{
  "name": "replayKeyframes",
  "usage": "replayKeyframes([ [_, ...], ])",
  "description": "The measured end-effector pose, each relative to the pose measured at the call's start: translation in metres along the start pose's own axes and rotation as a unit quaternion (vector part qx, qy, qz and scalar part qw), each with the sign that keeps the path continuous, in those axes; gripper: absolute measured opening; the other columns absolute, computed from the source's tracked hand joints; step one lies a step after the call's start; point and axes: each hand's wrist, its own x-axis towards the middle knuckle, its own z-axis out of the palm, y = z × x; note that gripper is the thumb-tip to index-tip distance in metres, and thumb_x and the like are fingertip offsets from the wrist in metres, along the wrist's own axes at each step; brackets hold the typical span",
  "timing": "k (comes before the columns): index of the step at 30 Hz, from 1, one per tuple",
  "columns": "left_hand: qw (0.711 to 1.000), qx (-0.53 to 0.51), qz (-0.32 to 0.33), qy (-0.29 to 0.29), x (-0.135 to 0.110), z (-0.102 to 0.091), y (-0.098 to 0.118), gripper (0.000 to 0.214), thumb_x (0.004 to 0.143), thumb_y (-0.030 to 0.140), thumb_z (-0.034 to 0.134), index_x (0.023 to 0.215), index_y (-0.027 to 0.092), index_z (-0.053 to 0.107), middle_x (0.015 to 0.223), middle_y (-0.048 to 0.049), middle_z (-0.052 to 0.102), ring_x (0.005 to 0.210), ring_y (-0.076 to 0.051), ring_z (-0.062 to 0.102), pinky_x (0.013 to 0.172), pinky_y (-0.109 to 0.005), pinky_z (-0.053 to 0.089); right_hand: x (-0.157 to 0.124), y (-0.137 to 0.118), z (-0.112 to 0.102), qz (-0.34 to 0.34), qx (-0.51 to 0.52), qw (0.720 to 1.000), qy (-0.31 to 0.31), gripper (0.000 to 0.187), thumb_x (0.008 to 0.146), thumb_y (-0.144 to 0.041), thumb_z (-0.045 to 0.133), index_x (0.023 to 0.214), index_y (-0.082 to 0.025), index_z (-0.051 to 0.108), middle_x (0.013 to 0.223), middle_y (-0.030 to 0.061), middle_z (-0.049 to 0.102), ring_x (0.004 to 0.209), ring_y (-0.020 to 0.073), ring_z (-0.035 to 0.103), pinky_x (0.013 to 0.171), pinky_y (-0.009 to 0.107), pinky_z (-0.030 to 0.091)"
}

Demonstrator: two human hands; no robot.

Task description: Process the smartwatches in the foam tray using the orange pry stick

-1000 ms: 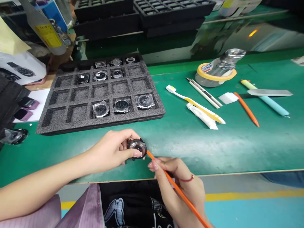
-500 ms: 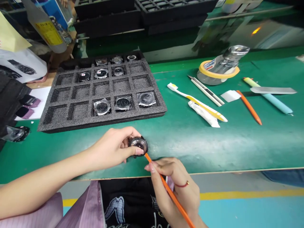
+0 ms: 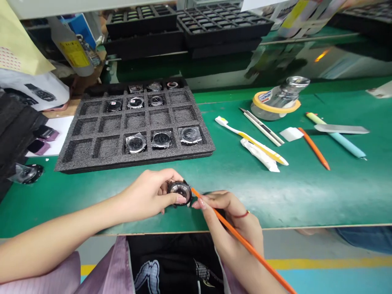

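Observation:
My left hand (image 3: 147, 196) is closed round a small round black watch case (image 3: 180, 192), held just above the near edge of the green table (image 3: 232, 183). My right hand (image 3: 232, 228) pinches a long orange stick (image 3: 245, 245) like a pen. The stick's tip touches the right side of the watch case. Behind the hands lies a grey foam tray (image 3: 101, 143) with several watch cases sitting in its pockets, some wrapped in clear film.
To the right lie a toothbrush (image 3: 245, 136), a white tube (image 3: 260, 155), a second orange stick (image 3: 314, 148), a blue pen (image 3: 343, 139), a roll of tape (image 3: 274, 106) and a flat metal blade (image 3: 341, 129). Black trays (image 3: 190, 24) are stacked at the back. A loose bagged watch case (image 3: 26, 173) sits far left.
The stick's tip has risen from the lower right of the watch case to its right side. My right hand moved up and closer to the case. The camera tilted slightly.

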Motion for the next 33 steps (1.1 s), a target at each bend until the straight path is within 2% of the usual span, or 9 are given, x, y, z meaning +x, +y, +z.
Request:
replayKeyframes([
  [4, 1.0, -0.017, 0.012, 0.0, -0.001, 0.001, -0.001, 0.021, 0.087, 0.031, 0.069, 0.105, 0.021, 0.066, 0.072, 0.004, 0.067, 0.053, -0.011, 0.06, 0.047, -0.02, 0.049, 0.02, 0.004, -0.002, 0.015, 0.066, 0.996, -0.051, 0.012, 0.095, -0.018, 0.061, 0.085, -0.024, 0.061, 0.08, -0.0011, 0.07, 0.078, 0.0123, 0.07, 0.07, 0.023, 0.056],
  [7, 1.0, -0.024, 0.014, -0.004, -0.002, 0.001, -0.001, 0.022, 0.087, 0.031, 0.069, 0.106, 0.021, 0.067, 0.073, 0.0035, 0.069, 0.054, -0.011, 0.061, 0.047, -0.02, 0.049, 0.025, 0.006, -0.005, 0.021, 0.092, 0.992, -0.078, 0.011, 0.095, -0.019, 0.061, 0.085, -0.024, 0.061, 0.081, -0.0013, 0.07, 0.077, 0.012, 0.07, 0.069, 0.022, 0.056],
  [12, 1.0, -0.003, 0.007, 0.0, 0.0, 0.0, -0.002, 0.022, 0.087, 0.033, 0.07, 0.106, 0.021, 0.068, 0.065, 0.0049, 0.065, 0.05, -0.011, 0.06, 0.047, -0.019, 0.048, 0.025, 0.005, -0.014, 0.012, 0.078, 0.993, -0.085, 0.016, 0.093, -0.015, 0.061, 0.08, -0.023, 0.06, 0.076, -0.002, 0.068, 0.074, 0.0112, 0.068, 0.069, 0.02, 0.054],
  [18, 1.0, -0.003, 0.017, -0.003, 0.0, -0.001, -0.003, 0.025, 0.087, 0.035, 0.069, 0.109, 0.022, 0.067, 0.066, 0.0052, 0.066, 0.049, -0.011, 0.06, 0.047, -0.019, 0.048, 0.029, 0.008, -0.008, 0.006, 0.1, 0.99, -0.098, 0.013, 0.094, -0.017, 0.062, 0.083, -0.024, 0.06, 0.081, -0.0008, 0.069, 0.076, 0.0125, 0.068, 0.069, 0.024, 0.055],
  [23, 1.0, 0.008, 0.006, -0.002, 0.0, -0.001, -0.002, 0.022, 0.087, 0.034, 0.07, 0.106, 0.022, 0.069, 0.066, 0.0047, 0.067, 0.048, -0.01, 0.059, 0.047, -0.019, 0.047, 0.007, 0.007, -0.012, -0.013, 0.037, 0.997, -0.07, 0.018, 0.093, -0.009, 0.059, 0.083, -0.024, 0.056, 0.077, -0.0013, 0.066, 0.075, 0.013, 0.066, 0.07, 0.025, 0.053],
  [27, 1.0, 0.012, 0.004, -0.001, -0.001, -0.001, -0.001, 0.021, 0.086, 0.034, 0.07, 0.104, 0.022, 0.069, 0.063, 0.0058, 0.063, 0.048, -0.01, 0.058, 0.048, -0.019, 0.046, -0.009, -0.001, -0.01, -0.052, -0.016, 0.997, -0.055, 0.02, 0.092, -0.005, 0.057, 0.083, -0.023, 0.054, 0.075, -0.0011, 0.065, 0.071, 0.0129, 0.064, 0.066, 0.026, 0.051],
  [33, 1.0, 0.003, 0.027, 0.0, -0.002, 0.001, -0.004, 0.025, 0.087, 0.033, 0.068, 0.109, 0.022, 0.067, 0.069, 0.0038, 0.066, 0.05, -0.011, 0.058, 0.05, -0.021, 0.047, -0.012, -0.006, -0.002, -0.081, -0.082, 0.99, -0.082, 0.017, 0.09, -0.009, 0.061, 0.081, -0.023, 0.055, 0.072, -0.0017, 0.065, 0.067, 0.0143, 0.061, 0.066, 0.031, 0.047],
])
